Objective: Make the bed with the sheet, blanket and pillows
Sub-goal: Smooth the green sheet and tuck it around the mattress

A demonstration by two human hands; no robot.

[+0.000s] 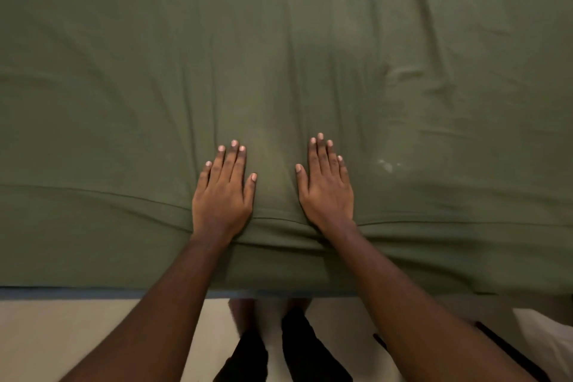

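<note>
An olive-green sheet [279, 56] covers the whole bed top and hangs over the near edge. It carries long creases and a small pale mark to the right of my hands. My left hand [224, 192] lies flat on the sheet, palm down, fingers together and pointing away from me. My right hand [325, 186] lies flat the same way, a hand's width to its right. Both rest just beyond the sheet's seam near the mattress edge, holding nothing. No blanket or pillow is clearly in view.
The near edge of the bed [93, 291] shows a thin blue-grey strip under the sheet. Below it is pale floor [77, 335], my legs in dark clothing [294, 350], and something white with dark straps [545, 338] at the bottom right.
</note>
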